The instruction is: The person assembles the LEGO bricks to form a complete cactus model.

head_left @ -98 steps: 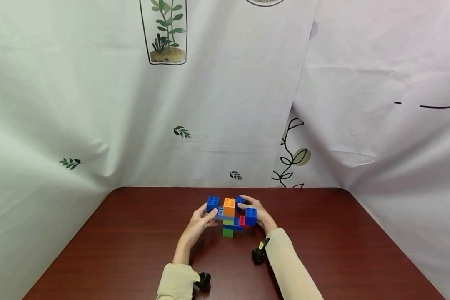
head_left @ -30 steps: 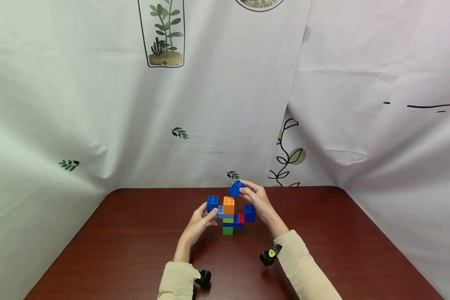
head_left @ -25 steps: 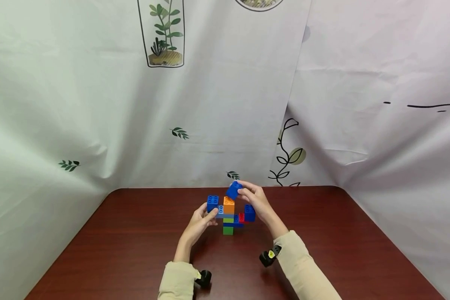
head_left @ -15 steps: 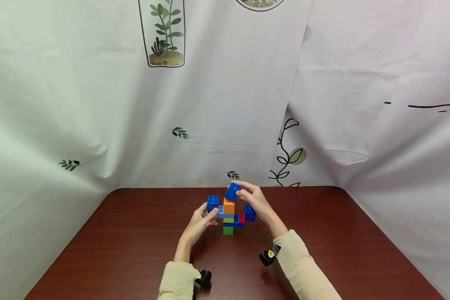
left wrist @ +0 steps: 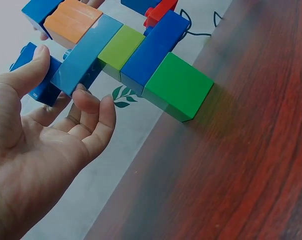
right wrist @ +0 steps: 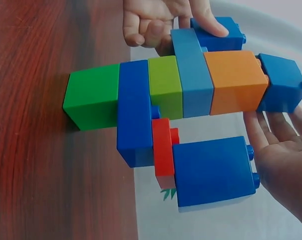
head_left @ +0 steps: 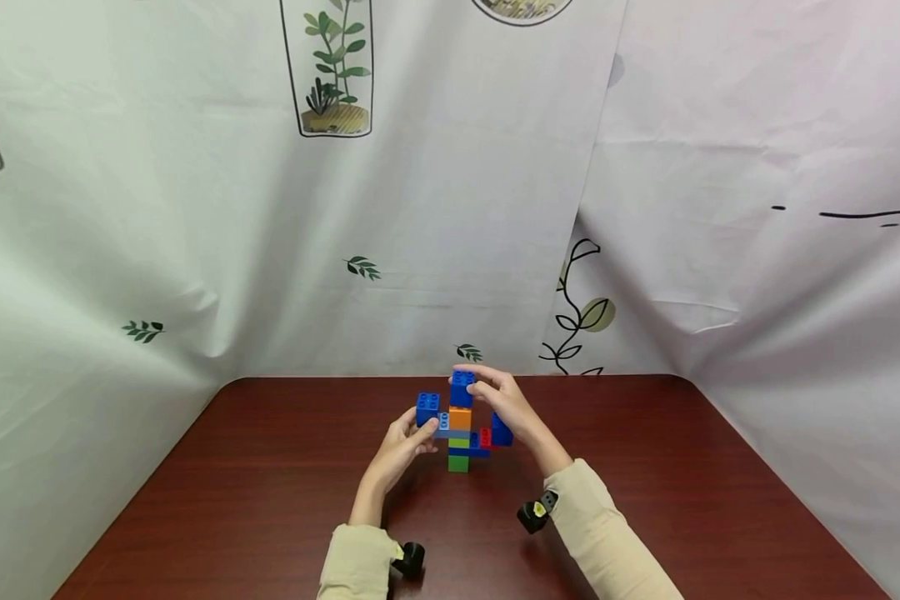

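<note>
A tower of toy building bricks stands on its green brick [head_left: 458,463]. Above come a dark blue brick [right wrist: 133,120], a lime one [right wrist: 164,87], a light blue one [right wrist: 192,75] and an orange brick [right wrist: 235,82]. My right hand [head_left: 512,408] pinches a blue brick [head_left: 462,388] on top of the orange one, some of whose studs still show between them. My left hand [head_left: 396,457] grips another blue brick [head_left: 427,408] on the tower's left arm, thumb in front. To the right, a red brick [right wrist: 163,155] bears a third blue brick [right wrist: 213,172].
The dark red-brown table [head_left: 270,483] ends just behind the tower, at a pale printed cloth [head_left: 435,208]. Small black cameras [head_left: 533,516] hang at both sleeves, low over the table.
My right hand has lifted the blue brick from behind the right side, carried it left over the tower, straightened it and lowered it onto the orange brick. My left hand keeps its grip.
</note>
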{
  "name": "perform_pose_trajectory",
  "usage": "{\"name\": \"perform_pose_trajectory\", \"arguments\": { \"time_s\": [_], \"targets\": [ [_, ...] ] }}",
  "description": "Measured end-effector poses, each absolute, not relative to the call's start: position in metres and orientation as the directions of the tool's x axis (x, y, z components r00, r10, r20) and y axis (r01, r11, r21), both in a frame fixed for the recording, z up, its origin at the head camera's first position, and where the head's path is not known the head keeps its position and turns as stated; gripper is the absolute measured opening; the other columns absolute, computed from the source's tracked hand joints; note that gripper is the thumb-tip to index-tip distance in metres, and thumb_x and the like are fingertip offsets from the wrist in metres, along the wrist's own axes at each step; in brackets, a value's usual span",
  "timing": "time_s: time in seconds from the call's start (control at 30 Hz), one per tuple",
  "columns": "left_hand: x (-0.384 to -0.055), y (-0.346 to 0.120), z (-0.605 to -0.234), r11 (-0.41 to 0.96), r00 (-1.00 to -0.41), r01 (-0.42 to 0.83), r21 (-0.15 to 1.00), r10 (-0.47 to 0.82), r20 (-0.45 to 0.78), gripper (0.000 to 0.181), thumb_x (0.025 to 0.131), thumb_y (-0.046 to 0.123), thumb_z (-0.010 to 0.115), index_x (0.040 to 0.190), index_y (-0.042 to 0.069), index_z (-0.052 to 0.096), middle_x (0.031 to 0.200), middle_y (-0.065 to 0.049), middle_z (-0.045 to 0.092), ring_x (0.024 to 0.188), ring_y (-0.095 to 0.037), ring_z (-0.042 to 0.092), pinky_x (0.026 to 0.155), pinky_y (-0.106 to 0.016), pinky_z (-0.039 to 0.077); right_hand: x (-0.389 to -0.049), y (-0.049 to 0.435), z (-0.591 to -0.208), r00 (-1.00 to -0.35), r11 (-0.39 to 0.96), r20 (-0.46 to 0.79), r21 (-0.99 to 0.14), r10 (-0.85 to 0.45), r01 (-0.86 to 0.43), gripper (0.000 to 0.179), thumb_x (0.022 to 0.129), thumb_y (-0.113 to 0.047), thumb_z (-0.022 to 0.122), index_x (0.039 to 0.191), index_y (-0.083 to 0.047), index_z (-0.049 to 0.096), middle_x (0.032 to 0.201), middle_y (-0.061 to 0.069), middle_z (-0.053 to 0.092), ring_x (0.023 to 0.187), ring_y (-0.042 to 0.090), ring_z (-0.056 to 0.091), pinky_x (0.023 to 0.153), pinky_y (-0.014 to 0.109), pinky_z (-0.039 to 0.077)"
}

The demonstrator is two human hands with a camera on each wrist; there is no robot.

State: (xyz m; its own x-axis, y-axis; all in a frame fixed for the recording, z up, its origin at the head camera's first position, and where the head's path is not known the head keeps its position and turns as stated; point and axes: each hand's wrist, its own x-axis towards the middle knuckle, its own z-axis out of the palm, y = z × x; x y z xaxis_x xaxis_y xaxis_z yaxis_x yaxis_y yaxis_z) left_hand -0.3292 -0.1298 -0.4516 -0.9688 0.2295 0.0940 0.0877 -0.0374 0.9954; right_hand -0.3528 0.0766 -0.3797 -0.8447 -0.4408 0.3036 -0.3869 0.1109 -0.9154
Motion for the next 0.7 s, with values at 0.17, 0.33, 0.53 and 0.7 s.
{"name": "perform_pose_trajectory", "arguments": {
  "time_s": [0.17,0.33,0.53,0.7],
  "targets": [
    [-0.329,-0.130,-0.451,-0.035,-0.970,0.088,0.996,0.225,0.093,0.048,0.101,0.023,0.053,0.139,-0.004,0.040,0.089,0.002,0.058,0.083,-0.020,0.053,0.082,-0.026,0.054,-0.352,0.073,-0.383,-0.853,0.104,0.307,-0.918,-0.423,-0.382,0.042,0.099,-0.015,0.046,0.138,-0.002,0.052,0.133,0.023,0.060,0.121,0.035,0.059,0.109,0.056,0.040],
    [-0.329,-0.131,-0.451,-0.035,-0.968,0.091,0.995,0.232,0.097,0.049,0.101,0.023,0.053,0.140,-0.005,0.039,0.087,0.002,0.056,0.083,-0.018,0.052,0.082,-0.026,0.054,-0.350,0.071,-0.384,-0.840,0.106,0.339,-0.902,-0.423,-0.417,0.042,0.099,-0.013,0.046,0.137,0.001,0.051,0.132,0.025,0.060,0.119,0.037,0.059,0.108,0.055,0.042],
    [-0.329,-0.131,-0.452,-0.025,-0.971,0.090,0.996,0.222,0.093,0.048,0.101,0.022,0.053,0.140,-0.003,0.041,0.086,-0.001,0.056,0.082,-0.019,0.053,0.085,-0.029,0.055,-0.348,0.069,-0.385,-0.831,0.129,0.370,-0.880,-0.414,-0.457,0.039,0.100,-0.014,0.049,0.136,-0.001,0.053,0.130,0.026,0.060,0.113,0.033,0.062,0.101,0.044,0.050],
    [-0.328,-0.130,-0.452,-0.024,-0.971,0.098,0.995,0.216,0.101,0.048,0.101,0.022,0.054,0.140,-0.003,0.041,0.086,-0.001,0.057,0.080,-0.017,0.053,0.084,-0.030,0.055,-0.348,0.065,-0.388,-0.843,0.143,0.371,-0.880,-0.389,-0.453,0.035,0.101,-0.020,0.053,0.133,-0.005,0.057,0.127,0.025,0.063,0.113,0.030,0.063,0.101,0.039,0.051]
  ]
}}
